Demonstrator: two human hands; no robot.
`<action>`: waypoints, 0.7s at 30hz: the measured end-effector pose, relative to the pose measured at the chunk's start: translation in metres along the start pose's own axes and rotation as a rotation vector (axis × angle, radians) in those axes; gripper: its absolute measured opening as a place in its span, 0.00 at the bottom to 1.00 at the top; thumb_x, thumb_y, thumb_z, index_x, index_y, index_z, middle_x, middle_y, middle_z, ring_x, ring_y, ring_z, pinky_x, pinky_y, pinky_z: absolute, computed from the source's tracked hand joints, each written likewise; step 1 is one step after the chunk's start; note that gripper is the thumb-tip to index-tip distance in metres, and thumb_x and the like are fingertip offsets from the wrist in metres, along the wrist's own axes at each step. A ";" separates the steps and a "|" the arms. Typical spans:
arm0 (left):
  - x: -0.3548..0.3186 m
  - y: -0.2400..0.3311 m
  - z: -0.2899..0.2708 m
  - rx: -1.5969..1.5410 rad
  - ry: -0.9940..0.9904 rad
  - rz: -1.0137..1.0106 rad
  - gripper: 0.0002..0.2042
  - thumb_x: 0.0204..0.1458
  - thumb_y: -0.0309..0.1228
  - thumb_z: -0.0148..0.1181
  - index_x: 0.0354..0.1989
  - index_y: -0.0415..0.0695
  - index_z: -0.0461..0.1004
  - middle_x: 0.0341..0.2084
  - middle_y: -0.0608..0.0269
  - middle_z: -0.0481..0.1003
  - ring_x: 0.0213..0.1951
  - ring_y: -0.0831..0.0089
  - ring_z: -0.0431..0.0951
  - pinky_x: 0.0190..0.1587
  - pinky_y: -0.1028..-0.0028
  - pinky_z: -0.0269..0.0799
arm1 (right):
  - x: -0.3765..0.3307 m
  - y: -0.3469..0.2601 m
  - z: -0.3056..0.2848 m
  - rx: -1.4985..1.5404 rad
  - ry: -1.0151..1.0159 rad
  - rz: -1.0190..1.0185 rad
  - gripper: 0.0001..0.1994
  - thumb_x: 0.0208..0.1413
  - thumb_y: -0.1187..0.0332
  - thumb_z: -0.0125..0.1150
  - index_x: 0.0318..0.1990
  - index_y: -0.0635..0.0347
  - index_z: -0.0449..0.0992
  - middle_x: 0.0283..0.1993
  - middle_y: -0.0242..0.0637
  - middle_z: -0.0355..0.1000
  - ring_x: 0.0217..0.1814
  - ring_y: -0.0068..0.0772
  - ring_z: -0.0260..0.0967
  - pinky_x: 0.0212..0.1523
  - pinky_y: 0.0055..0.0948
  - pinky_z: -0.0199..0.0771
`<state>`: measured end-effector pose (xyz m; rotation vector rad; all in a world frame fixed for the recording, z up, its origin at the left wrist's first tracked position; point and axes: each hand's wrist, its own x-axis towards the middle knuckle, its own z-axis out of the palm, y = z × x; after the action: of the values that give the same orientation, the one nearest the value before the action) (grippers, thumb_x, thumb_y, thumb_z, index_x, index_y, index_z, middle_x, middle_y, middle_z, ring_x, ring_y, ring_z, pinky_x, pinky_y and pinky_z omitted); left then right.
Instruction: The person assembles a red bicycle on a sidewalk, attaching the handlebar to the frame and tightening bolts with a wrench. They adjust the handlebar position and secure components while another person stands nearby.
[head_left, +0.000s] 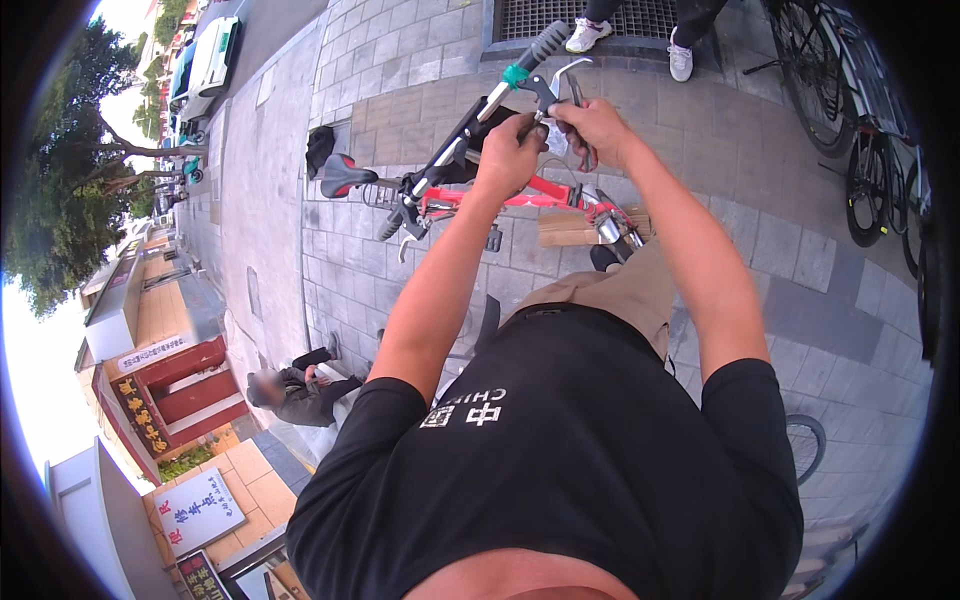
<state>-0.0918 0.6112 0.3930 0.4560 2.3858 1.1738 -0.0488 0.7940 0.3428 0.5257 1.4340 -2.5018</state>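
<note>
A red bicycle [552, 188] stands in front of me, its handlebar [432, 172] running diagonally across the view. At the bar's far end are a dark ribbed grip [548, 42], a green band [515, 76] and a silver brake lever [573, 65]. My left hand [508, 158] is closed in a pinch just below the lever's bracket; what its fingertips hold is too small to make out. Beside it, my right hand [598, 130] is closed round a pair of red-handled pliers [588, 157], its fingertips close to the bracket. The hands nearly touch.
A black saddle [347, 176] points left. Flattened cardboard [562, 228] lies on the paving under the bicycle. Someone's white shoes [681, 60] stand beyond the handlebar. Parked bicycles [850, 110] line the right side. A seated person [305, 392] is at the left.
</note>
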 end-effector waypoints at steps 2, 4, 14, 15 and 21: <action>-0.002 0.007 0.001 -0.119 -0.002 -0.061 0.14 0.70 0.29 0.56 0.56 0.29 0.76 0.38 0.54 0.84 0.40 0.74 0.85 0.45 0.71 0.81 | -0.006 0.001 0.002 0.021 -0.001 -0.016 0.12 0.61 0.61 0.68 0.30 0.58 0.77 0.20 0.29 0.68 0.16 0.20 0.61 0.16 0.26 0.59; 0.004 0.001 -0.001 -0.058 -0.027 -0.047 0.15 0.71 0.32 0.55 0.54 0.30 0.78 0.37 0.56 0.84 0.38 0.74 0.86 0.42 0.71 0.82 | -0.009 0.001 0.002 0.005 -0.002 -0.051 0.11 0.61 0.61 0.68 0.31 0.58 0.78 0.20 0.28 0.68 0.17 0.20 0.61 0.17 0.25 0.58; 0.010 0.001 -0.007 -0.310 -0.053 -0.256 0.15 0.69 0.38 0.56 0.37 0.37 0.79 0.23 0.68 0.73 0.22 0.79 0.70 0.26 0.73 0.64 | 0.001 0.003 0.004 -0.003 -0.013 -0.001 0.12 0.60 0.60 0.70 0.32 0.56 0.78 0.21 0.26 0.68 0.19 0.19 0.63 0.19 0.25 0.60; 0.014 -0.007 -0.005 -0.398 -0.058 -0.276 0.14 0.70 0.37 0.56 0.38 0.39 0.79 0.23 0.70 0.72 0.22 0.80 0.68 0.26 0.74 0.63 | -0.001 0.003 0.004 -0.008 -0.018 0.002 0.12 0.60 0.60 0.70 0.32 0.57 0.78 0.22 0.26 0.68 0.19 0.19 0.63 0.19 0.25 0.61; 0.015 -0.012 -0.006 -0.763 -0.225 -0.381 0.12 0.70 0.38 0.56 0.36 0.46 0.76 0.20 0.75 0.65 0.20 0.81 0.59 0.26 0.74 0.54 | -0.009 -0.005 0.006 0.100 -0.014 0.039 0.09 0.62 0.64 0.70 0.34 0.59 0.80 0.23 0.28 0.70 0.18 0.20 0.63 0.19 0.25 0.63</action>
<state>-0.1093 0.6075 0.3828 -0.1129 1.5701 1.6050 -0.0432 0.7909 0.3535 0.5474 1.2862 -2.5521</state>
